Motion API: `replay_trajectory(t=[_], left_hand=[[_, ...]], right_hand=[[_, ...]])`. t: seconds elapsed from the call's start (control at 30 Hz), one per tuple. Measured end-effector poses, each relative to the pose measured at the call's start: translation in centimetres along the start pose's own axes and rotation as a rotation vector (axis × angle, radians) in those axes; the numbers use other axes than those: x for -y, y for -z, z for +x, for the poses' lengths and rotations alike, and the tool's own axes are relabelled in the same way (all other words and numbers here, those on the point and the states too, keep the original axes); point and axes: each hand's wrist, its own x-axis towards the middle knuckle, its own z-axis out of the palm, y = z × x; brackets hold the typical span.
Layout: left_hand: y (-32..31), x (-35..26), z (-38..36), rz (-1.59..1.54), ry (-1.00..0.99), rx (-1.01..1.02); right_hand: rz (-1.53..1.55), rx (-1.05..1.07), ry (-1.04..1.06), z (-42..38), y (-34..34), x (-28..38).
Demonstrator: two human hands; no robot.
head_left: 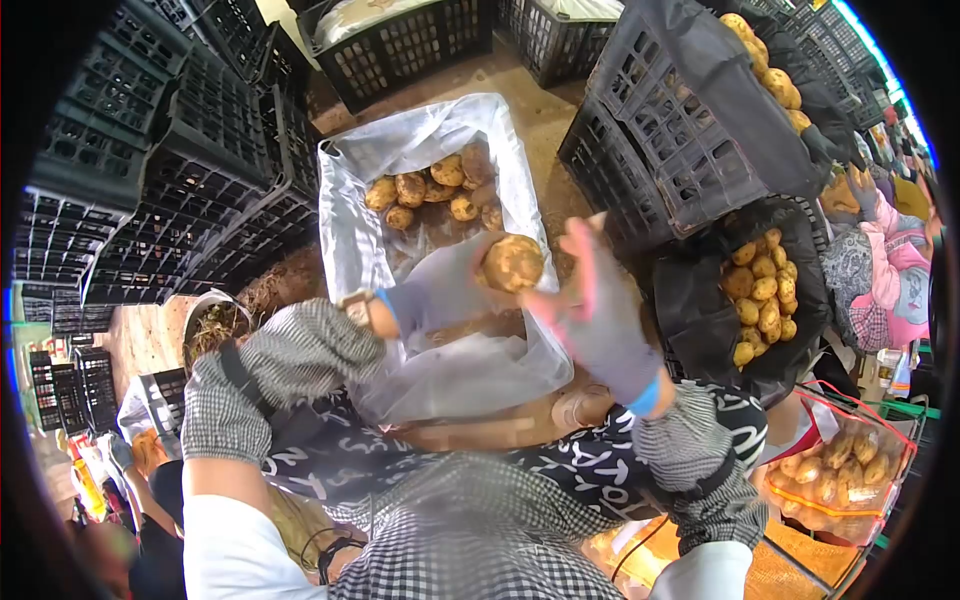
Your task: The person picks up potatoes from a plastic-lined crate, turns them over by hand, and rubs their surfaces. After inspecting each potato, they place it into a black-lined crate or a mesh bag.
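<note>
A potato (513, 263) sits pinched between the thumb and fingers of a gray-gloved left hand (440, 285), above the right-hand side of a crate lined with clear plastic (555, 362). The right hand (605, 325), also gloved and blurred, is spread just beside it at 4 o'clock; whether its fingertips touch the potato cannot be told. At 11 o'clock from the held potato, soil-marked potatoes (447, 171) lie in the lined crate. Tall black crates (215, 135) stand stacked at 10 o'clock, with a bucket of plant debris (217, 322) at 9. A black-lined crate (697, 310) holds paler potatoes (765, 288) at 3 o'clock, and more potatoes lie bagged (838, 472) at 4. Farther out at 3 o'clock is another person in pink (884, 240).
</note>
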Motion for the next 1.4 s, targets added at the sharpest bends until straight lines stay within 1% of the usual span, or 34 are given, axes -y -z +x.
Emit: replay_trajectory(t=[0.03,0.1,0.17,0.23,0.3,0.33,0.4,0.47,0.57,0.6,0.63,0.67,0.77,0.87,0.93,0.97,1.0,1.1,1.13,1.2,1.3,1.37,1.4], left_hand=[[0.4,-2.0,-1.7,-0.016,-0.007,-0.026],[0.6,-5.5,-4.7,-0.049,-0.018,-0.075],[-0.4,-4.9,-5.6,-0.072,-0.181,-0.215],[-0.9,-4.8,-6.5,0.014,-0.231,-0.325],[-1.5,-4.7,-7.4,-0.087,-0.231,-0.340],[-1.7,-4.6,-7.6,-0.137,-0.234,-0.346],[-1.9,-4.0,-7.9,-0.110,-0.232,-0.398],[-1.8,-3.2,-7.8,-0.085,-0.244,-0.469],[-1.9,-1.5,-7.2,-0.043,-0.275,-0.563],[-1.9,-1.1,-6.9,-0.029,-0.288,-0.577],[-2.1,-0.9,-6.7,-0.016,-0.299,-0.588],[-2.1,-0.6,-6.8,0.003,-0.277,-0.586],[-1.8,-0.9,-7.1,0.042,-0.229,-0.569],[-1.5,-1.4,-7.1,0.049,-0.228,-0.557],[-1.6,-1.7,-7.1,0.057,-0.242,-0.562],[-1.5,-1.6,-7.0,0.048,-0.203,-0.544],[-1.5,-1.5,-6.9,0.038,-0.163,-0.526],[-1.5,-1.1,-6.7,-0.006,-0.097,-0.488],[-1.5,-1.1,-6.6,-0.023,-0.088,-0.475],[-1.3,-1.7,-6.5,-0.149,-0.053,-0.459],[-0.8,-1.9,-6.5,-0.272,-0.030,-0.433],[-1.0,-1.0,-6.5,-0.337,-0.038,-0.437],[-1.0,-1.0,-6.6,-0.393,-0.028,-0.423]], right_hand=[[0.053,-0.013,-0.033,-0.4,-1.6,1.2],[0.196,-0.007,-0.070,-1.0,-2.0,2.8],[0.373,0.029,-0.071,-0.9,-1.4,4.2],[0.274,0.048,0.110,-1.0,-1.6,2.7],[0.297,0.114,0.058,-1.4,-1.5,2.0],[0.368,0.165,-0.085,-1.4,-1.1,2.3],[0.542,0.149,-0.151,-1.3,-1.7,1.9],[0.536,0.035,-0.114,-0.7,-1.2,2.6],[0.350,0.082,-0.109,-0.6,-0.5,3.4],[0.292,0.153,-0.092,-0.8,-0.2,4.4],[0.274,0.180,-0.113,-1.2,-0.5,4.6],[0.255,0.209,-0.134,-1.6,-0.8,4.9],[0.139,0.206,0.276,-3.1,-2.7,3.4],[0.400,0.197,-0.080,-1.9,-2.2,3.2],[0.374,0.187,-0.064,-1.7,-2.3,2.9],[0.360,0.182,-0.056,-1.6,-2.3,2.8],[0.281,0.230,0.011,-2.4,-2.3,3.5],[0.240,0.202,0.188,-2.7,-3.4,3.4],[0.263,0.123,0.193,-1.7,-3.5,3.0],[0.428,0.080,-0.042,-0.8,-2.3,3.5],[0.425,0.115,-0.134,-1.2,-2.0,4.1],[0.521,0.203,-0.076,-2.2,-2.6,2.8],[0.539,0.251,-0.123,-2.3,-2.6,2.7]])
